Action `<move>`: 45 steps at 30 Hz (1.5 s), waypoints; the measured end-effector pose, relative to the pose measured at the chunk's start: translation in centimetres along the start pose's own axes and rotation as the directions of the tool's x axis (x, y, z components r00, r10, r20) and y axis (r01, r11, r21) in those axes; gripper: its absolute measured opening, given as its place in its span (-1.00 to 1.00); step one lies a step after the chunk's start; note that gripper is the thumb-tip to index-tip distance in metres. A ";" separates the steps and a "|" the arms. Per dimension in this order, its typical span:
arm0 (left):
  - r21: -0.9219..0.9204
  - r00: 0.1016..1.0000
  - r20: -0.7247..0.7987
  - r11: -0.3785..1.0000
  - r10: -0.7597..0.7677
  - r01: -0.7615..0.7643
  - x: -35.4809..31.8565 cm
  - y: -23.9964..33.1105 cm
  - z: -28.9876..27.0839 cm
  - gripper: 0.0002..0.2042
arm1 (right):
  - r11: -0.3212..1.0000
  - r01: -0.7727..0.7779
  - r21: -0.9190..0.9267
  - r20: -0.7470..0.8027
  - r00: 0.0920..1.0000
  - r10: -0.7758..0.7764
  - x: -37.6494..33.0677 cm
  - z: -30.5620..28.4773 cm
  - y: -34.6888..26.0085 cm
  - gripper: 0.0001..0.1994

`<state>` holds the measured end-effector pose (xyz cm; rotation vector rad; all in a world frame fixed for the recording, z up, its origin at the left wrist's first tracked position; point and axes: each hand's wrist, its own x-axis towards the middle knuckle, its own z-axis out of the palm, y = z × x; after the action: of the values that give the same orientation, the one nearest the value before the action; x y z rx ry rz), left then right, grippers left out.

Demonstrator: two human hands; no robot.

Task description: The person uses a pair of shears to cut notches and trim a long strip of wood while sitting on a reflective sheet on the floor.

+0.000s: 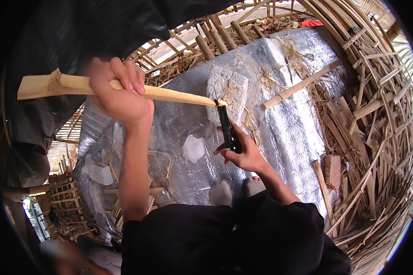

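My left hand [119, 87] is wrapped around a long, pale split-bamboo strip [174, 95], raised at the upper left. The strip's wide end, with a rough brown node, points left. Its narrow end reaches right, over a pale rough block [234, 85] on the foil-covered ground. There it meets the top of a long black hand tool [225, 123]; a thin dark part stands up past the strip. My right hand [245, 153] is closed around the tool's lower end, some fingers spread. The tool's exact kind is hard to make out.
A wrinkled silver foil sheet [289, 133] covers the ground. Piled bamboo strips [376, 151] curve along the right, beside a reddish brick [332, 172]. A bamboo piece [303, 85] lies on the foil. Thick poles [225, 36] stand beyond. Another person [69, 256] appears blurred at lower left.
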<state>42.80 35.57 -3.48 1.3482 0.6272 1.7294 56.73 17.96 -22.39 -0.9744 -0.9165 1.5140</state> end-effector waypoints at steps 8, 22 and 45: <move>0.060 0.994 0.106 0.998 -0.031 0.025 1.9 -0.9 3.0 -0.51 | 0.989 -0.069 -0.128 -0.302 0.953 0.028 0.6 0.1 1.2 -0.45; -0.002 0.965 0.238 0.994 -0.108 0.112 2.6 -3.0 8.0 -0.55 | 0.990 -0.108 -0.094 -0.297 0.952 0.076 1.4 -3.1 -3.1 -0.51; -0.401 0.977 0.196 0.902 -0.087 0.161 5.2 -6.3 3.0 -0.68 | 0.762 -0.316 -0.566 -0.384 0.919 0.096 3.5 0.0 -2.7 -0.42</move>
<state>47.21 42.98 -4.78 1.1137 0.2208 1.5135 57.34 21.83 -20.29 -1.8130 -1.1055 1.1673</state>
